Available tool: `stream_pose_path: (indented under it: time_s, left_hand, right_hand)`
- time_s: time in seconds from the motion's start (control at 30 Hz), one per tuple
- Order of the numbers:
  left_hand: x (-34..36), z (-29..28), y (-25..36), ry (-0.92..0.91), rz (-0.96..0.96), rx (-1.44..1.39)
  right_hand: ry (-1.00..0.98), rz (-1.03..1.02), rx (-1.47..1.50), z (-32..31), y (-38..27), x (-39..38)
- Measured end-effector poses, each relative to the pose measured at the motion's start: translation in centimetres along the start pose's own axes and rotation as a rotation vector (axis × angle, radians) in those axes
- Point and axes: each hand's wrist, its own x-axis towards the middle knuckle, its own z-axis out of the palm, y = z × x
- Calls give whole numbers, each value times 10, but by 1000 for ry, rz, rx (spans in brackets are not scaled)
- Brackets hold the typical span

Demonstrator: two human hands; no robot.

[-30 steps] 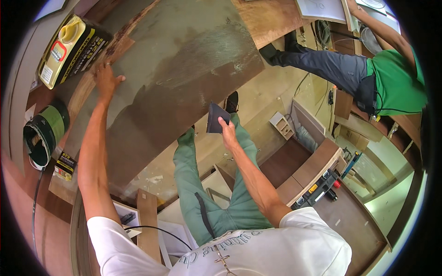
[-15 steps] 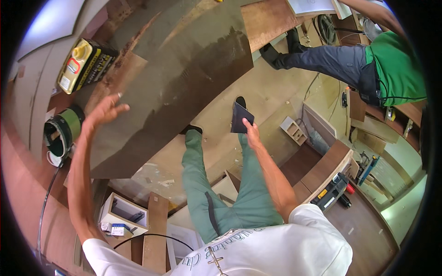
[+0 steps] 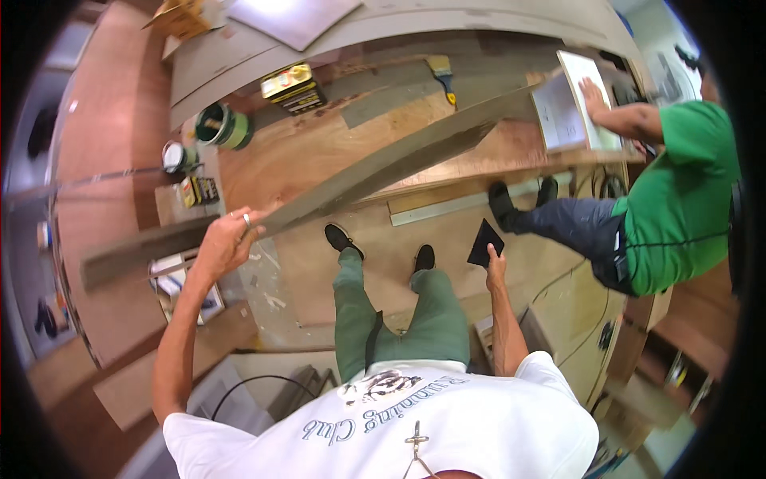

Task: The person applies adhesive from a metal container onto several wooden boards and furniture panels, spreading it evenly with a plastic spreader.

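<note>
My left hand (image 3: 233, 239) grips the near edge of a long dark grey-brown panel (image 3: 359, 180), which is tilted up and seen almost edge-on across the bench. My right hand (image 3: 496, 267) holds a dark flat sheet (image 3: 484, 239), perhaps an abrasive pad, low beside my right leg and apart from the panel. Behind the panel, a paintbrush (image 3: 443, 80) lies on the bare plywood bench top (image 3: 287, 160), near a rectangular gold-and-black tin (image 3: 291, 92). A green bucket (image 3: 223, 128), a smaller can (image 3: 179, 157) and another yellow-and-black tin (image 3: 199, 191) stand at the left.
A co-worker in a green shirt (image 3: 678, 199) stands at my right, one hand on a white-faced open box (image 3: 562, 112) at the bench's end. Cables (image 3: 550, 287) run over the floor near that person's feet. Loose boards (image 3: 167, 363) lie at my lower left.
The panel has gone from lying broad face up to tilted on edge, lifted by my left hand, exposing the brush and bench top. The view has swung up. My right hand still holds the sheet.
</note>
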Motion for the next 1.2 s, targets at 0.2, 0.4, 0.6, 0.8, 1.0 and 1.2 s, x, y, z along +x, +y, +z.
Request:
stream_pose_path:
  time_s: [0.2, 0.4, 0.6, 0.8, 1.0, 1.2]
  left_hand:
    - [-80, -43, 107, 470, -136, -103]
    - [-134, -62, 135, 851, -366, -176]
    - [-133, -42, 133, 1165, -299, -476]
    - [-122, -17, 133, 1400, -237, -511]
    - [-149, 31, 119, 1646, -309, -666]
    - [-151, 88, 121, 1872, -461, -879]
  right_hand:
    - [-174, -148, -53, -71, -64, 76]
    - [-252, -282, -78, -47, -128, 56]
    - [-420, -262, -30, -47, -154, 50]
    - [-508, -214, -209, -54, -160, 48]
    - [-569, -174, -228, -30, -160, 19]
    - [-561, -189, -288, -55, -159, 44]
